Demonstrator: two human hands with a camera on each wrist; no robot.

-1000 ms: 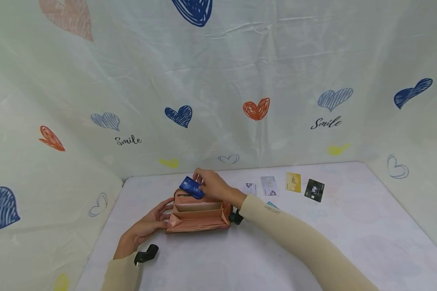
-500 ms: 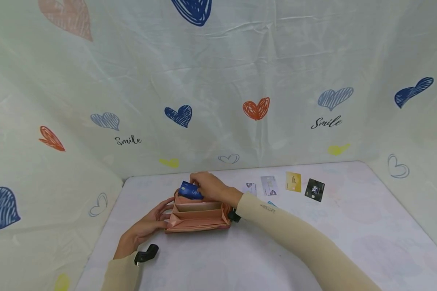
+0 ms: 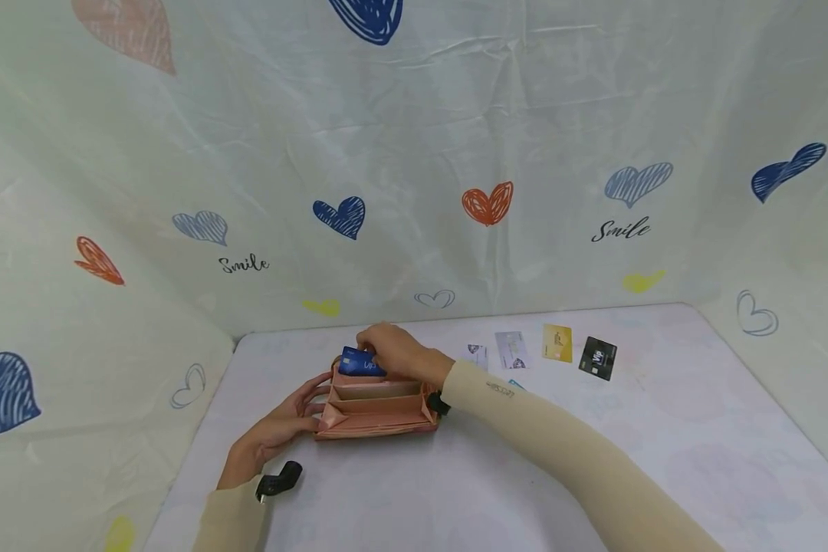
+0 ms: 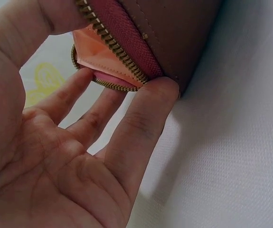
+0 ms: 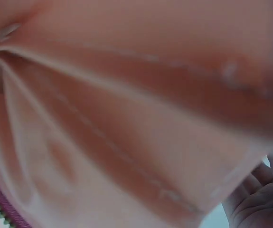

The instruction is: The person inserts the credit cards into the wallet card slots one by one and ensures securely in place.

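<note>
A pink zip wallet (image 3: pixel 376 406) lies unzipped on the white table (image 3: pixel 497 475), its inner pockets facing up. My right hand (image 3: pixel 393 351) pinches a blue card (image 3: pixel 360 363) over the wallet's far pocket, the card's lower edge at the pocket. My left hand (image 3: pixel 286 422) steadies the wallet's left end with straight fingers (image 4: pixel 141 123) against its zip edge (image 4: pixel 112 45). The right wrist view is filled by the blurred pink lining (image 5: pixel 127 123), with my left hand's palm (image 5: pixel 257 199) at the lower right.
Several cards lie in a row at the back right of the table: a white one (image 3: pixel 476 356), a grey one (image 3: pixel 511 349), a gold one (image 3: pixel 556 343) and a black one (image 3: pixel 597 358). A heart-printed cloth (image 3: pixel 414 153) walls in the back and both sides.
My right hand has lowered the blue card and turned it more level, bringing it down to the wallet's far pocket. The left hand and wallet have stayed in place.
</note>
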